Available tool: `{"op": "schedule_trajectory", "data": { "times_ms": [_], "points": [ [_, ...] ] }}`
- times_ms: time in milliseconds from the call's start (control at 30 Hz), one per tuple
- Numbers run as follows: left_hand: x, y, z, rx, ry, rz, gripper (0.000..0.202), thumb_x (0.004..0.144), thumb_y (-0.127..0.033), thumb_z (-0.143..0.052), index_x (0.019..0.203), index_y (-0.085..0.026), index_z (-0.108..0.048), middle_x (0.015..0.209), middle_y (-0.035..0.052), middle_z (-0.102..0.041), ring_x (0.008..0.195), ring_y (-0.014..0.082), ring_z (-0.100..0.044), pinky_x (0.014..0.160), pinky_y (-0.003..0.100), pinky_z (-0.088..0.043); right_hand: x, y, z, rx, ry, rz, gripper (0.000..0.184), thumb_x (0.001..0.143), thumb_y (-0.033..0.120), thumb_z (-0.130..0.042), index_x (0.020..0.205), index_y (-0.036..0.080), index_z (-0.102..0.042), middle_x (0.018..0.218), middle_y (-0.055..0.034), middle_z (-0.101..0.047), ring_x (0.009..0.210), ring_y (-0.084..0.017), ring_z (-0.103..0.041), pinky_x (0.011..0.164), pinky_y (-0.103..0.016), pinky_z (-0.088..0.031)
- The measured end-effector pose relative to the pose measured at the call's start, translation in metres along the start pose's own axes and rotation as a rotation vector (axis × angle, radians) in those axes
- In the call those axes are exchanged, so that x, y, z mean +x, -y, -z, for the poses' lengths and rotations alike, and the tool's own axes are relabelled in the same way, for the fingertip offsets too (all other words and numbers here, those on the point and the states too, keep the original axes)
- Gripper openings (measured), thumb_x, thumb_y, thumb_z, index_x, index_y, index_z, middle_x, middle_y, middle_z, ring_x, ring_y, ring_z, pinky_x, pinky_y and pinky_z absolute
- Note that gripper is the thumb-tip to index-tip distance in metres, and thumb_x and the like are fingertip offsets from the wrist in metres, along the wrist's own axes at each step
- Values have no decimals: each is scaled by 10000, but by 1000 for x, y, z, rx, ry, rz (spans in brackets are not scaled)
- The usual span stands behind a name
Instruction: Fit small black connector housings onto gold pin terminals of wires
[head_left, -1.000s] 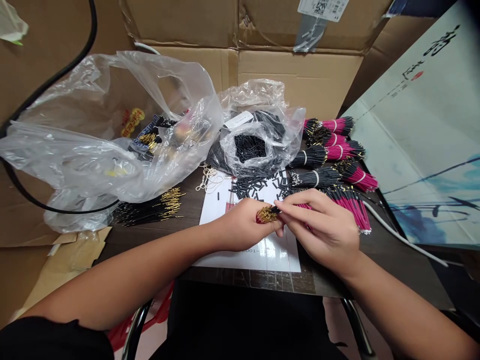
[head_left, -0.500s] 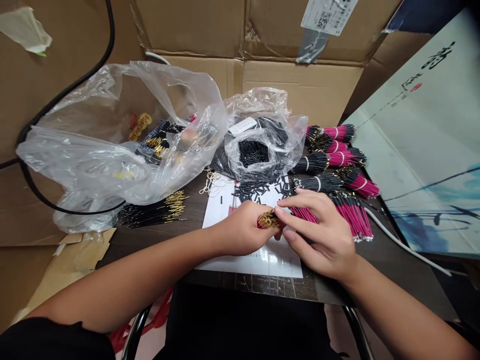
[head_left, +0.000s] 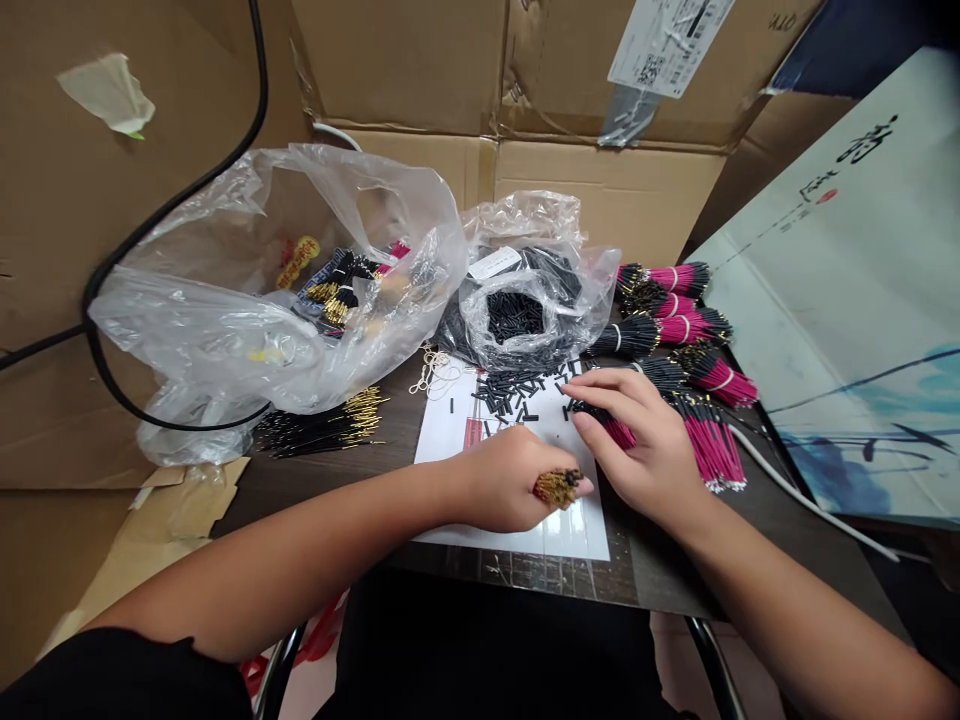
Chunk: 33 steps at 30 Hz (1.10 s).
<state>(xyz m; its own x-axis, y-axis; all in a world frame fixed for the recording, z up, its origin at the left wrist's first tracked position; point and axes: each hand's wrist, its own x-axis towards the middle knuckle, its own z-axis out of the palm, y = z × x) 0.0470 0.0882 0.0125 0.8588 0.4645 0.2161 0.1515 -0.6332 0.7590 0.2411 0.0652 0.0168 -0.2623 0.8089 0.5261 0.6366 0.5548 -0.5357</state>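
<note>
My left hand (head_left: 504, 487) is closed in a fist round a bunch of gold-tipped wires (head_left: 556, 487), whose tips stick out to the right over the white paper sheet (head_left: 570, 530). My right hand (head_left: 637, 440) reaches forward to the loose short black tubes (head_left: 517, 392) scattered on the paper. Its fingers are pinched at one small black tube (head_left: 576, 406). Loose pink wires (head_left: 709, 445) lie under and beside that hand.
A small clear bag of black tubes (head_left: 517, 310) sits behind the paper. A large clear bag (head_left: 247, 300) holds more wires at the left, with black gold-tipped wires (head_left: 330, 428) below it. Bundled pink and black wires (head_left: 675, 320) lie at the right. Cardboard boxes (head_left: 600, 190) stand behind.
My right hand left the wire bunch and moved forward to the scattered black tubes. My left hand, still gripping the bunch, dropped slightly toward me.
</note>
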Motion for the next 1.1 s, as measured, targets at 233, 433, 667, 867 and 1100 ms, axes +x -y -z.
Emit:
{"op": "schedule_trajectory", "data": {
  "times_ms": [233,433,667,867,1100],
  "points": [
    [-4,5,-3,258,79,-109,214,854,-251,-520,655,-171,-524,564,-6,-521,542,121,-480,531,243,-362,42,-10,-25,-394,446,103,212,907,302,-522,1018,187,-662,918,-74,-613,861,-200,-520,787,-358,-432],
    [-5,6,-1,258,20,-158,82,783,-170,-560,701,-173,-555,588,-12,-576,551,129,-530,528,241,-377,65,-13,-56,-457,468,151,180,872,210,-570,1040,186,-633,912,-58,-605,868,-191,-525,722,-304,-394],
    [-8,6,4,151,-379,-135,269,907,-284,-480,674,-158,-526,586,4,-564,557,105,-549,547,226,-400,69,-21,-63,-556,488,203,86,875,160,-523,844,149,-603,825,-63,-577,792,-188,-498,661,-304,-352],
    [-8,6,6,37,-499,-171,157,874,-200,-509,744,-148,-581,648,13,-622,582,91,-572,573,204,-448,69,-20,-57,-614,456,257,112,866,114,-497,782,149,-563,808,-69,-576,757,-190,-476,634,-312,-329],
    [-7,3,8,80,-582,-173,122,864,-189,-542,761,-143,-588,632,5,-620,548,82,-563,539,193,-443,47,-4,-21,-560,292,219,138,887,95,-448,943,147,-563,874,-62,-606,824,-180,-499,723,-307,-413]
  ]
}}
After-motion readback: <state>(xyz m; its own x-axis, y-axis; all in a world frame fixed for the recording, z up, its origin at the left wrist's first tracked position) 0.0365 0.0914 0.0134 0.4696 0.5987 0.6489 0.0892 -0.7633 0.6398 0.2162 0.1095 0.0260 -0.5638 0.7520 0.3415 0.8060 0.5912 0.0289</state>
